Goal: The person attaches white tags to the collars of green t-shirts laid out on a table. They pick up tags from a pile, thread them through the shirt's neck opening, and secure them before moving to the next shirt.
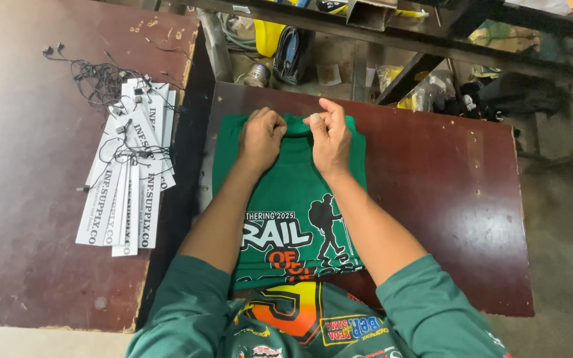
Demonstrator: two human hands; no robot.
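Both hands work at the far edge of a folded green T-shirt (pixel 290 192). The left hand (pixel 260 138) is curled into a loose fist, its fingers closed on the collar fabric. The right hand (pixel 329 136) sits just beside it, thumb and fingertips pinched together at the same collar, gripping cloth; whether something small is also held there is too fine to tell. The shirt lies flat, print up, on a dark reddish board (pixel 432 179) with scuffed, chipped edges, its hem toward the person.

To the left, across a narrow gap, stands a second worn maroon table (pixel 28 199), its surface scratched and flaked. On it lies a fanned heap of long white hang tags (pixel 127 179), their thin black strings (pixel 97 79) tangled beyond them.

Past the board, metal frame bars (pixel 406 73) cross a cluttered space of bags and odds and ends. A grey concrete floor (pixel 565 219) shows at the right.
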